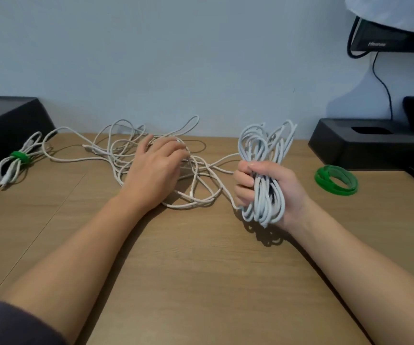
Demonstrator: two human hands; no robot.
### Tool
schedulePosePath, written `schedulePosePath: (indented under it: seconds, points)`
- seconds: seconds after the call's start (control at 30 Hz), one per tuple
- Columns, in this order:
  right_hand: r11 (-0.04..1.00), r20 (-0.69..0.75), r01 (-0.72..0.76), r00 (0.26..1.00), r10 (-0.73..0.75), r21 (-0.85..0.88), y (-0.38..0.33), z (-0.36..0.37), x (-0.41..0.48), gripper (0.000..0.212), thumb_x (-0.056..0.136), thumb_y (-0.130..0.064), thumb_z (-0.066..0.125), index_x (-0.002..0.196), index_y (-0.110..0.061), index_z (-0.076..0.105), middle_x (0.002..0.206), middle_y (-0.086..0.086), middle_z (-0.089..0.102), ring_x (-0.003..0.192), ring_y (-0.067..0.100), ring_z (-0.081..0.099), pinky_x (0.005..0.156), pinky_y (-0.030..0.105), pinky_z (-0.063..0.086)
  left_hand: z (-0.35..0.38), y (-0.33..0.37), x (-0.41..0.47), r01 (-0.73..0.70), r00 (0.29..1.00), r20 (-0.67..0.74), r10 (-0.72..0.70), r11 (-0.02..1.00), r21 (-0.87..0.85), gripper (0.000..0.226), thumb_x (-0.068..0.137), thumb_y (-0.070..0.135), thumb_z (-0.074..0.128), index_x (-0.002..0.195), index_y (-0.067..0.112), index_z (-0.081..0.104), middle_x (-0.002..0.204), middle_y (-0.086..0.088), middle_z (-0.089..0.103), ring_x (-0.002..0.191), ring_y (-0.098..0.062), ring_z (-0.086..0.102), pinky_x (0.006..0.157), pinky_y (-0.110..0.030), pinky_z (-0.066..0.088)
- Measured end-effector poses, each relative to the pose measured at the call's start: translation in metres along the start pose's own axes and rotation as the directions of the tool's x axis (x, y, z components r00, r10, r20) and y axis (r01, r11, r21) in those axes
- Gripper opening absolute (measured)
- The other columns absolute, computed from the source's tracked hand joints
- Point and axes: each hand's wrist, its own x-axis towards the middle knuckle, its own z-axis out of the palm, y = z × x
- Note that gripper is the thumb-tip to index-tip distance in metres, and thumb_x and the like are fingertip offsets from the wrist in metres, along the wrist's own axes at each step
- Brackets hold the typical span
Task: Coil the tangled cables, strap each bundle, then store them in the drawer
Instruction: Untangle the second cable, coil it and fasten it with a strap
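Sleeve (6,322) and bare forearms lead in. Well left of the left grip (156,168), a strapped bundle (14,163) lies on the surface (201,270). The left grip rests on the tangle (116,150), fingers relaxed. A loose strand runs right to the coil (265,143), clutched upright in the right grip (263,188). The strap roll (335,180) lies near its right. The monitor (387,38) label is blurred, perhaps Hisense.

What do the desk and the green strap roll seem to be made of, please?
The desk looks like matte wood veneer or laminate: fine grain and a plank seam. The green strap roll is probably soft fabric tape, perhaps hook-and-loop: a flat, dull band coiled loosely.
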Motion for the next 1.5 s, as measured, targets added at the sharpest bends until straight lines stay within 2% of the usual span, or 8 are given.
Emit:
schedulePosePath:
  seconds: [0.13,0.3,0.53,0.67,0.83,1.1,1.3,1.5]
  points:
    - [0.926,-0.285,-0.110,0.958,0.002,-0.362,-0.012,-0.001,-0.003,0.025,0.089,-0.023,0.063,0.069,-0.012,0.074,0.077,0.011,0.061,0.053,0.015,0.053,0.053,0.026,0.047,-0.014,0.008,-0.001,-0.013,1.000,0.024,0.013,1.000,0.000,0.019,0.087,0.024,0.057,0.102,0.019,0.068,0.096,0.006,0.069,0.098,-0.022,0.060,0.096,-0.044,0.034]
    - [0.772,-0.525,-0.321,0.851,-0.019,-0.549,-0.026,0.000,0.026,0.015,0.085,-0.021,0.070,0.090,-0.007,0.070,0.102,0.024,0.069,0.088,0.030,0.060,0.096,0.053,0.049,-0.014,0.006,-0.016,-0.041,0.986,0.165,0.037,0.999,0.019,0.030,0.088,0.030,0.050,0.115,0.022,0.059,0.105,0.004,0.063,0.102,-0.022,0.056,0.091,-0.039,0.037]
    - [0.499,-0.607,-0.497,0.791,-0.074,-0.710,-0.025,0.013,0.067,0.030,0.080,-0.017,0.070,0.105,-0.004,0.062,0.093,0.011,0.067,0.073,0.020,0.061,0.061,0.028,0.048,-0.014,0.011,-0.018,-0.057,0.972,0.223,0.069,0.996,-0.062,0.048,0.089,0.017,0.050,0.136,0.028,0.050,0.152,-0.005,0.037,0.133,-0.031,0.040,0.099,-0.047,0.040]
    - [0.695,-0.636,-0.363,0.752,-0.175,-0.621,-0.025,0.018,0.074,0.017,0.076,-0.007,0.064,0.092,-0.004,0.059,0.083,0.016,0.068,0.072,0.026,0.063,0.071,0.038,0.056,-0.008,0.001,-0.018,-0.110,0.946,0.287,0.152,0.982,-0.156,0.040,0.095,0.025,0.039,0.129,0.034,0.057,0.135,0.007,0.055,0.115,-0.020,0.054,0.091,-0.039,0.047]
    - [0.896,-0.700,-0.074,0.653,-0.289,-0.439,-0.034,0.019,0.059,0.011,0.080,-0.006,0.058,0.090,-0.003,0.054,0.075,0.017,0.065,0.059,0.023,0.063,0.063,0.034,0.049,-0.005,-0.020,-0.012,-0.012,0.973,0.232,0.010,1.000,0.008,0.035,0.090,0.024,0.042,0.118,0.029,0.064,0.116,0.004,0.065,0.104,-0.025,0.059,0.086,-0.040,0.044]
    - [0.936,-0.718,0.208,0.600,-0.352,-0.286,-0.042,0.027,0.015,0.013,0.087,-0.008,0.061,0.099,-0.006,0.056,0.051,0.004,0.061,0.045,0.013,0.061,0.048,0.025,0.048,-0.009,-0.029,-0.007,0.212,0.946,0.233,-0.226,0.974,0.085,0.033,0.090,0.015,0.054,0.121,0.023,0.064,0.124,0.000,0.064,0.106,-0.028,0.055,0.085,-0.040,0.044]
    - [0.942,-0.713,0.185,0.617,-0.334,-0.281,-0.028,0.026,-0.003,0.014,0.091,-0.009,0.063,0.104,-0.010,0.058,0.064,0.000,0.065,0.054,0.012,0.068,0.053,0.029,0.056,-0.040,0.006,0.002,0.292,0.944,0.101,-0.315,0.936,0.195,0.011,0.086,0.015,0.052,0.090,0.014,0.062,0.082,-0.008,0.071,0.078,-0.033,0.060,0.053,-0.033,0.036]
    - [0.939,-0.675,0.156,0.659,-0.330,-0.307,-0.017,0.026,-0.005,0.030,0.089,-0.009,0.064,0.118,-0.009,0.056,0.060,-0.001,0.064,0.055,0.016,0.067,0.058,0.032,0.055,-0.073,0.021,0.006,0.346,0.934,0.047,-0.353,0.931,0.115,0.024,0.093,0.027,0.038,0.100,0.020,0.060,0.076,-0.008,0.063,0.085,-0.030,0.056,0.066,-0.036,0.032]
